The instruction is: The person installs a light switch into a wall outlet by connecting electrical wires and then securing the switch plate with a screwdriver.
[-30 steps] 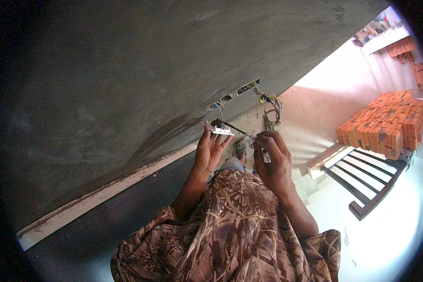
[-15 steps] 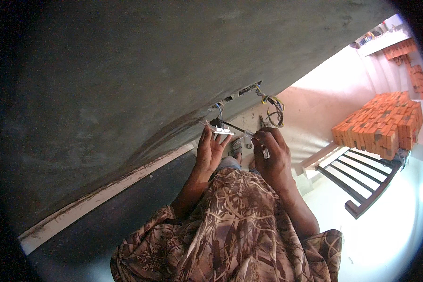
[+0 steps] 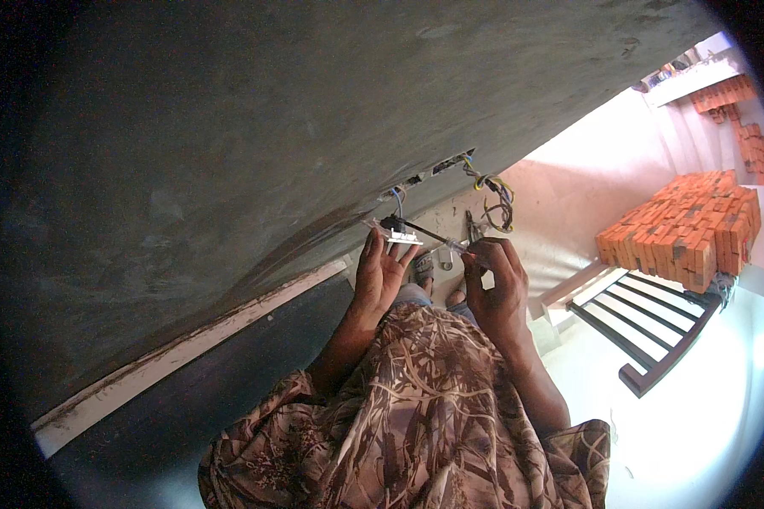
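My left hand is closed around the edge of a white socket plate, with the thumb on one side and fingers spread under it. Blue and grey wires run from the wall to the dark back of the plate. In my right hand is a screwdriver with a clear handle, pinched between thumb and fingertips. Its dark shaft slants left, and the tip reaches the back of the plate; the exact contact point is too small to make out.
A grey plastered wall fills the left, with a cut-out box and a bundle of loose wires hanging from it. Tools lie below. To the right are a brick stack and a dark slatted frame.
My right hand has shifted slightly right and its fingers have rolled around the screwdriver handle. The left hand and the socket plate stay nearly in place.
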`<state>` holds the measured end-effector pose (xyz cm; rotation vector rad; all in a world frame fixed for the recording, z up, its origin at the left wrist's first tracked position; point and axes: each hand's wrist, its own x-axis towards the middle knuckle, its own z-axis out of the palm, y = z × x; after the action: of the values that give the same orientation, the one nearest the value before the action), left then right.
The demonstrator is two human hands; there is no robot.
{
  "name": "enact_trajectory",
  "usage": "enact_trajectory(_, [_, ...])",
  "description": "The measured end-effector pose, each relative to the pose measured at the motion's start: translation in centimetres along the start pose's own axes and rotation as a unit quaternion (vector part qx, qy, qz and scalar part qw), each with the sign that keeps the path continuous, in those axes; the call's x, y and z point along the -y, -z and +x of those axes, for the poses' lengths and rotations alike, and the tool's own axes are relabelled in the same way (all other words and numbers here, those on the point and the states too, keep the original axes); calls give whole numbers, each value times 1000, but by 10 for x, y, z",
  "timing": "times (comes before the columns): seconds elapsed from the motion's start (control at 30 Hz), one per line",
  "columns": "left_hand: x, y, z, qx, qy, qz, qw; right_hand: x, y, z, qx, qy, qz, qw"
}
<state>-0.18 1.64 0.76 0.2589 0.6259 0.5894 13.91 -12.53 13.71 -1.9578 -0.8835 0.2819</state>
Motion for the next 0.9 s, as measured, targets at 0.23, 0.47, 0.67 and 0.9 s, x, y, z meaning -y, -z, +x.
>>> enact_trajectory(0.23, [-1, -8, -2, -13, -4, 16, 1000, 1, 3, 2, -15, -7, 10, 1000])
enact_trajectory(0.47, [-2, -1, -1, 13, 10, 2, 1000, -2, 2, 1, 5, 35, -12, 999])
enact_trajectory(0.67, [-7, -7, -3, 19, 11, 22, 1000, 8, 17, 4, 68, 31, -28, 997])
enact_trajectory(0.9, [-7, -10, -2, 17, 14, 25, 999, 8, 25, 2, 153, -16, -15, 988])
